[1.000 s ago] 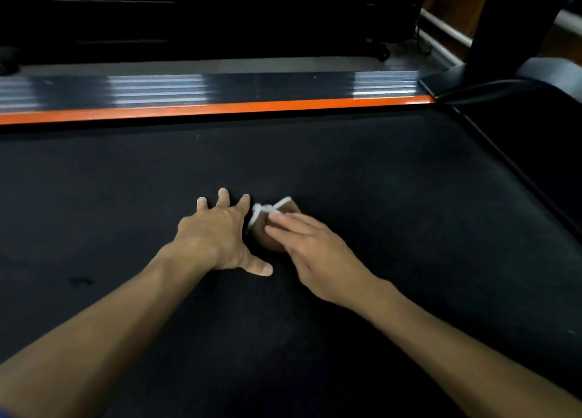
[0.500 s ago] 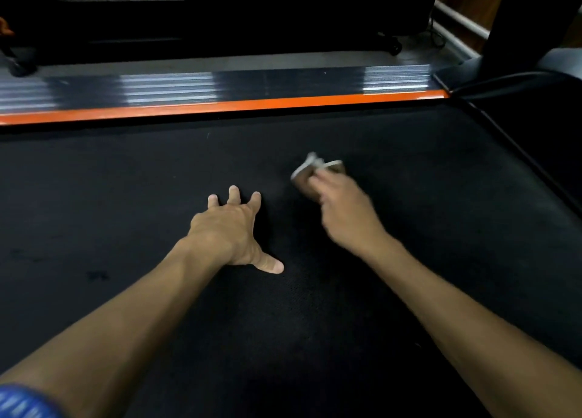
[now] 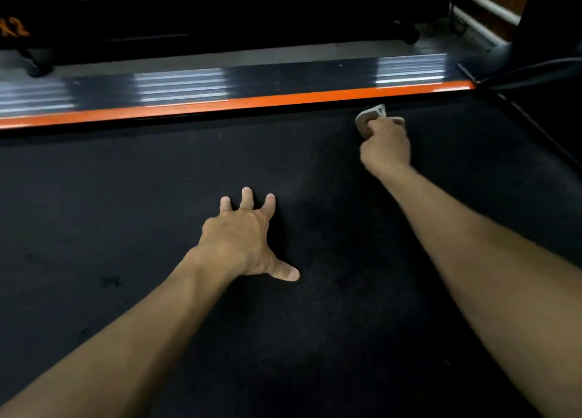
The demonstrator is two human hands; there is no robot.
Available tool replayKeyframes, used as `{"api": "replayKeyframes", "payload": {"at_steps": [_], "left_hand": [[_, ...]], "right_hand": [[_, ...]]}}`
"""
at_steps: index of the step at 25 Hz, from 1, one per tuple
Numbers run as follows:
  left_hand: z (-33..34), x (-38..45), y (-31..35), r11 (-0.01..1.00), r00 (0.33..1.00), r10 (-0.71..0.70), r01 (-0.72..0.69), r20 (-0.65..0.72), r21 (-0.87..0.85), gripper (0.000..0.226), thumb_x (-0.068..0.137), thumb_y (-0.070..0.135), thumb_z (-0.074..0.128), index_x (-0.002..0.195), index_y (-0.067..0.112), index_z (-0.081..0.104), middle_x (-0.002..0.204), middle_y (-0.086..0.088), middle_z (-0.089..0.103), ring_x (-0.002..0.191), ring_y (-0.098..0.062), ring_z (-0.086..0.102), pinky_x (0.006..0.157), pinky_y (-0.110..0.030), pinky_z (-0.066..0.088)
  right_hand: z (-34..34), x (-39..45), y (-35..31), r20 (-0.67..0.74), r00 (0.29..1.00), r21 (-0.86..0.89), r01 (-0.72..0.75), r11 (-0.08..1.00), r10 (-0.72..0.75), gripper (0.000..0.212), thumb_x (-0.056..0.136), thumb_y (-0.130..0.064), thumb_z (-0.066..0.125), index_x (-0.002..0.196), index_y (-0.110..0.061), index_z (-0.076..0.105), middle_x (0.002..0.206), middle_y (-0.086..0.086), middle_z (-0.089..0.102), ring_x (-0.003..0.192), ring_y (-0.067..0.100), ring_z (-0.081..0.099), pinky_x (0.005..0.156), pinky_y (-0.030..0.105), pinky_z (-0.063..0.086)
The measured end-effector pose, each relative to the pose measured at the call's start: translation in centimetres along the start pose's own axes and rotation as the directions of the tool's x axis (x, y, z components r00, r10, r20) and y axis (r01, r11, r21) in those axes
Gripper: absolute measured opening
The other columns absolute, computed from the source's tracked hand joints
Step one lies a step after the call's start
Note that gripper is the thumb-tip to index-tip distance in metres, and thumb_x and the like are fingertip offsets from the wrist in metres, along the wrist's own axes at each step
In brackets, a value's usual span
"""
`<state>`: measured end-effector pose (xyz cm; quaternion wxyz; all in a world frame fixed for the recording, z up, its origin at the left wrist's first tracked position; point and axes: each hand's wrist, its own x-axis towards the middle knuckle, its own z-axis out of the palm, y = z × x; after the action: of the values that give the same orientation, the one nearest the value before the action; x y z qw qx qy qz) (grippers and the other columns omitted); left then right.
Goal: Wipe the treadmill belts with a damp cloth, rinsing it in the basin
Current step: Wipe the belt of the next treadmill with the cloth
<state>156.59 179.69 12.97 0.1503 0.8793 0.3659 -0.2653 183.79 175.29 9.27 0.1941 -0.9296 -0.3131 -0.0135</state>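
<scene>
While left hand (image 3: 242,238) presses splayed on black belt (image 3: 126,216), right hand (image 3: 385,145) grip pinches cloth (image 3: 367,120) (near orange rail (image 3: 252,103)).

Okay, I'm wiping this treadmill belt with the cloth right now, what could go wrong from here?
1. The right hand holds the cloth bunched up close to the orange side rail, so knuckles could knock the rail, and the small wad may leave unwiped strips.
2. The left hand presses with spread fingers on the black belt; if the belt slips under that weight, balance may go.
3. No basin is in view, so rinsing may get skipped.
</scene>
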Motion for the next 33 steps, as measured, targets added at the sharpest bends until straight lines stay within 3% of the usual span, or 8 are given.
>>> {"api": "replayKeyframes", "payload": {"at_steps": [7, 13, 17, 23, 25, 28, 30, 33], "left_hand": [[0.1, 0.1, -0.1, 1.0, 1.0, 0.003, -0.003, -0.003, 0.016, 0.137, 0.056, 0.076, 0.073, 0.152, 0.037, -0.016, 0.161, 0.001, -0.021, 0.149, -0.035, -0.009, 0.109, -0.054, 0.033], [0.0, 0.1, 0.0, 1.0, 1.0, 0.002, -0.002, -0.004, 0.008, 0.136, 0.057, 0.074, 0.075, 0.152, 0.036, -0.015, 0.161, -0.001, -0.021, 0.149, -0.036, -0.009, 0.11, -0.054, 0.031], [0.0, 0.1, 0.0, 1.0, 1.0, 0.005, -0.005, -0.002, 0.01, 0.136, 0.057, 0.074, 0.075, 0.152, 0.035, -0.015, 0.161, -0.001, -0.02, 0.148, -0.037, -0.008, 0.109, -0.054, 0.033], [0.0, 0.1, -0.1, 1.0, 1.0, 0.003, -0.003, -0.004, 0.002, 0.136, 0.057, 0.075, 0.074, 0.152, 0.036, -0.015, 0.161, 0.0, -0.02, 0.149, -0.036, -0.009, 0.11, -0.053, 0.031], [0.1, 0.0, -0.1, 1.0, 1.0, 0.004, -0.004, -0.005, 0.006, 0.136, 0.057, 0.075, 0.074, 0.152, 0.036, -0.015, 0.161, 0.001, -0.021, 0.149, -0.035, -0.009, 0.11, -0.053, 0.031], [0.2, 0.0, -0.1, 1.0, 1.0, 0.004, -0.004, -0.013, 0.011, 0.136, 0.057, 0.074, 0.074, 0.152, 0.036, -0.015, 0.161, 0.0, -0.021, 0.149, -0.036, -0.008, 0.109, -0.053, 0.033], [0.0, 0.1, -0.1, 1.0, 1.0, 0.002, -0.002, -0.011, 0.008, 0.137, 0.056, 0.074, 0.075, 0.152, 0.036, -0.015, 0.161, -0.001, -0.02, 0.149, -0.037, -0.008, 0.109, -0.055, 0.033], [0.1, 0.1, 0.0, 1.0, 1.0, 0.003, -0.003, -0.006, 0.004, 0.137, 0.057, 0.073, 0.076, 0.152, 0.036, -0.015, 0.161, -0.001, -0.02, 0.148, -0.037, -0.008, 0.11, -0.055, 0.031]], "right_hand": [[2.0, -2.4, -3.8, 0.07, 0.868, 0.166, 0.477, 0.863, -0.492, 0.056, 0.084, 0.008, 0.05, 0.139, -0.005, 0.051, 0.151, 0.006, 0.042, 0.137, 0.024, 0.039, 0.11, 0.012, 0.02], [-0.3, 2.2, 1.4, -0.04, 0.999, -0.025, 0.006, 1.0, -0.007, 0.05, 0.085, -0.001, 0.056, 0.134, -0.007, 0.047, 0.141, 0.012, 0.046, 0.122, 0.037, 0.048, 0.099, 0.041, 0.041], [2.3, -0.8, -4.2, -0.046, 0.986, -0.011, 0.158, 0.987, -0.159, 0.043, 0.087, -0.007, 0.052, 0.129, -0.011, 0.055, 0.129, 0.013, 0.057, 0.109, 0.036, 0.05, 0.086, 0.033, 0.038], [3.1, -5.6, -6.1, 0.092, 0.638, 0.101, 0.758, 0.645, -0.764, 0.045, 0.089, -0.006, 0.059, 0.133, -0.016, 0.058, 0.142, 0.001, 0.054, 0.096, 0.026, 0.045, 0.091, 0.036, 0.04], [2.5, -3.2, -4.8, 0.056, 0.728, -0.081, 0.686, 0.723, -0.684, 0.05, 0.086, -0.001, 0.055, 0.133, -0.02, 0.055, 0.14, 0.0, 0.053, 0.099, 0.031, 0.047, 0.088, 0.042, 0.043], [1.4, 0.6, -3.2, -0.009, 0.971, -0.137, 0.235, 0.962, -0.238, 0.051, 0.086, -0.003, 0.055, 0.133, -0.023, 0.051, 0.138, 0.005, 0.049, 0.112, 0.036, 0.045, 0.092, 0.045, 0.04], [1.5, 0.9, -4.6, -0.024, 0.999, -0.063, 0.043, 0.997, -0.045, 0.046, 0.088, -0.011, 0.06, 0.132, -0.019, 0.052, 0.136, 0.008, 0.048, 0.117, 0.036, 0.044, 0.097, 0.046, 0.04], [3.0, -1.5, -8.0, -0.032, 0.986, 0.0, 0.161, 0.987, -0.161, 0.038, 0.088, -0.011, 0.057, 0.124, -0.019, 0.056, 0.134, 0.007, 0.052, 0.113, 0.034, 0.046, 0.09, 0.041, 0.041]]}}
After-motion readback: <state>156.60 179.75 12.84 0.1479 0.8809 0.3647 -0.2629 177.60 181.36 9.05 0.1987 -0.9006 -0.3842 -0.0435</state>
